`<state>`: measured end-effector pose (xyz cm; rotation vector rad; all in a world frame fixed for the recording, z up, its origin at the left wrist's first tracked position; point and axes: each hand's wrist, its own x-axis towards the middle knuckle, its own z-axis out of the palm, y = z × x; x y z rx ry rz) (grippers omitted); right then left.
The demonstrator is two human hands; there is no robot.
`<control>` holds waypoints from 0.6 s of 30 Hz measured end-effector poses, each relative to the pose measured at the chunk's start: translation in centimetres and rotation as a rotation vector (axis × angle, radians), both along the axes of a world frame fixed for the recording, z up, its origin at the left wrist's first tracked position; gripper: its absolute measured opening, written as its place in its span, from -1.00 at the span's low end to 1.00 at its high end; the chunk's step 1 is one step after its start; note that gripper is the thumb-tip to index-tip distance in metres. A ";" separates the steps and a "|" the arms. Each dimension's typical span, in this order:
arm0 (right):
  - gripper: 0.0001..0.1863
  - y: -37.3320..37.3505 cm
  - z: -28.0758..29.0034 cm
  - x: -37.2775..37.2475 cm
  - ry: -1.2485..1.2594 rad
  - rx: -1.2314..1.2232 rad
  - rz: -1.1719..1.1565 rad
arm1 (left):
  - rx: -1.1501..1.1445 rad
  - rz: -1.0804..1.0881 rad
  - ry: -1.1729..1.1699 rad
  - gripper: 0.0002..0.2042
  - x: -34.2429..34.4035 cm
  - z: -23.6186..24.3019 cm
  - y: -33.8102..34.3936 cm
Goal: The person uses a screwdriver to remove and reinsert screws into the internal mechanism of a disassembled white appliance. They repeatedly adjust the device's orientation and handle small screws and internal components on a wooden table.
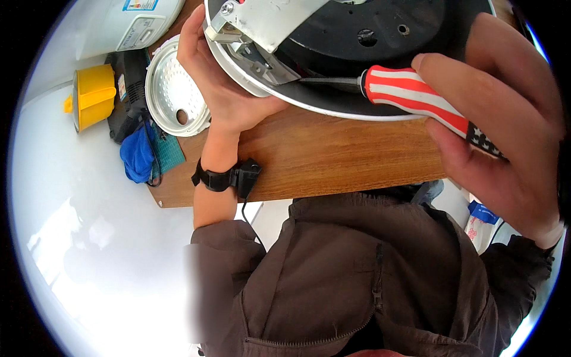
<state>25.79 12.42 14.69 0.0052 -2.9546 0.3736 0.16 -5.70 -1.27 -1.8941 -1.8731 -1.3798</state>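
Over woodgrain table [357,149], white floor [113,279], left hand [223,98] holding appliance [333,44], right hand [505,122] gripping screwdriver [404,89]

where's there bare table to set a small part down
Best patch: the wooden table between its near edge and the round appliance, right of the black wrist strap. A smaller one lies between that strap and the white perforated lid. The left end is crowded: lid, blue cloth, yellow container.
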 end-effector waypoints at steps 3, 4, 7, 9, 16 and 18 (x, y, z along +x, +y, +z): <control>-0.50 0.2 0.0 -0.2 0.021 0.002 0.000 | -0.017 0.039 0.106 0.27 -0.4 0.2 0.0; -0.50 0.2 0.0 -0.2 0.022 0.001 -0.002 | -0.011 0.031 0.089 0.28 -0.4 0.2 0.1; -0.50 -0.1 0.0 -0.1 0.027 0.002 0.000 | 0.010 -0.014 0.018 0.30 -0.4 -0.1 0.5; -0.50 -0.1 0.0 -0.2 0.029 0.003 0.010 | 0.132 -0.113 -0.248 0.30 0.5 -0.9 1.5; -0.51 -0.1 0.0 -0.5 0.027 0.008 0.019 | 0.152 -0.175 -0.263 0.35 0.3 -0.9 1.8; -0.51 -0.1 0.0 -0.3 0.027 0.007 0.022 | 0.144 -0.175 -0.257 0.35 0.2 -0.8 1.8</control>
